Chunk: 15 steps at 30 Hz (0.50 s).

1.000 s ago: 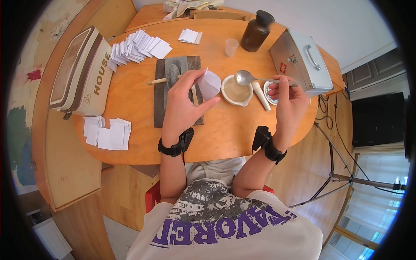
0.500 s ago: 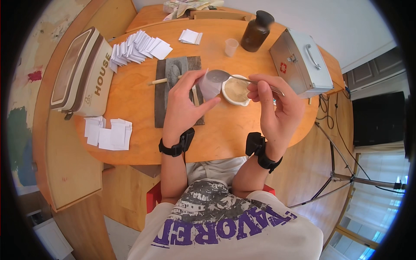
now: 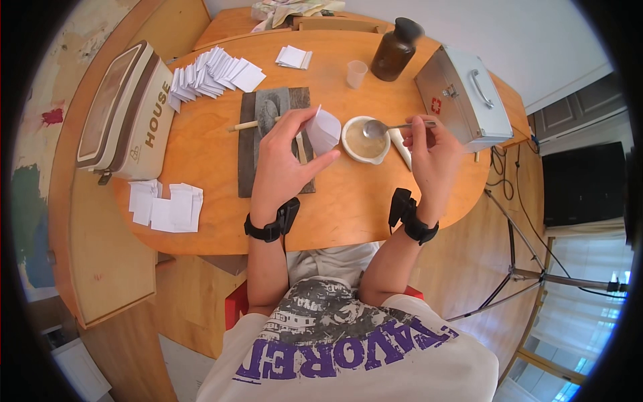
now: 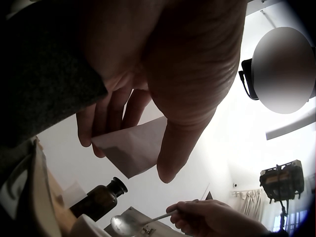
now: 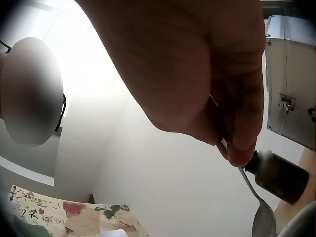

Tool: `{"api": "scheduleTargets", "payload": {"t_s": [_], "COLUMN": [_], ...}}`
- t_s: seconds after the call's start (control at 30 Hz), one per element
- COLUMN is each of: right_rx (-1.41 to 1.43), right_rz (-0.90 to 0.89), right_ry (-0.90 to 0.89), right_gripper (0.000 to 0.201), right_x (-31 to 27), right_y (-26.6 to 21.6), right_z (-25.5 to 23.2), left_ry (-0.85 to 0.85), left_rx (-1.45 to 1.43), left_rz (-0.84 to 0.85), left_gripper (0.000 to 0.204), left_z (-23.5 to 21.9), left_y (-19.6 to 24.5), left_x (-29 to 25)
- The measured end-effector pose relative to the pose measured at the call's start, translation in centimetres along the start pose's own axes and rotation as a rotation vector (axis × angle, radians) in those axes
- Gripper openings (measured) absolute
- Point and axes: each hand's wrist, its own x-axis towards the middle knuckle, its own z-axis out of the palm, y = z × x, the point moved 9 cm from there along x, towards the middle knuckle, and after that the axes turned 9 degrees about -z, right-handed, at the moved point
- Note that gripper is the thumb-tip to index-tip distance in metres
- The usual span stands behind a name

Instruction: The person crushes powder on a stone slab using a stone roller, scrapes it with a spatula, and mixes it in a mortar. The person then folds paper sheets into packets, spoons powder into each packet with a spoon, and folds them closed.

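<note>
My left hand [image 3: 278, 157] holds a small white paper packet [image 3: 325, 130] between thumb and fingers, its mouth standing open. In the left wrist view the packet [image 4: 136, 148] spans the gap from thumb to fingers. With the fingertips of my right hand [image 3: 437, 159] I pinch a metal spoon [image 3: 375, 128] by its handle. The spoon's bowl overlaps the white mortar [image 3: 376, 161], which has pale brown powder [image 3: 365, 145] inside. Beside the mortar lies a white pestle [image 3: 404, 150], partly behind my right hand. The right wrist view shows the spoon [image 5: 264, 219] pointing downward.
Behind the packet, a dark slab [image 3: 248, 157] carries a grey stone piece and a wooden stick. White packets [image 3: 221, 70] lie fanned at left, with others [image 3: 175, 208] nearer. A plastic cup [image 3: 356, 74], brown bottle [image 3: 395, 50] and metal case [image 3: 462, 94] stand at back right.
The spoon moved left from the mortar to the packet's mouth, then back right over the mortar with my right hand. My left hand and the packet have stayed in place.
</note>
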Motion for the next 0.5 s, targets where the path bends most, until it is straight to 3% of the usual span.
{"api": "scheduleTargets", "payload": {"t_s": [0.3, 0.5], "right_rx": [0.075, 0.063], "right_rz": [0.006, 0.081], "right_ry": [-0.177, -0.096], "right_gripper": [0.021, 0.024], "right_x": [0.0, 0.3], "right_y": [1.5, 3.6], "right_z": [3.2, 2.5], "left_ry": [-0.006, -0.008], "left_rx": [0.011, 0.006], "left_rz": [0.001, 0.001], "left_gripper": [0.067, 0.067], "left_z": [0.0, 0.0], "left_y": [0.2, 0.0], "left_x": [0.0, 0.0]}}
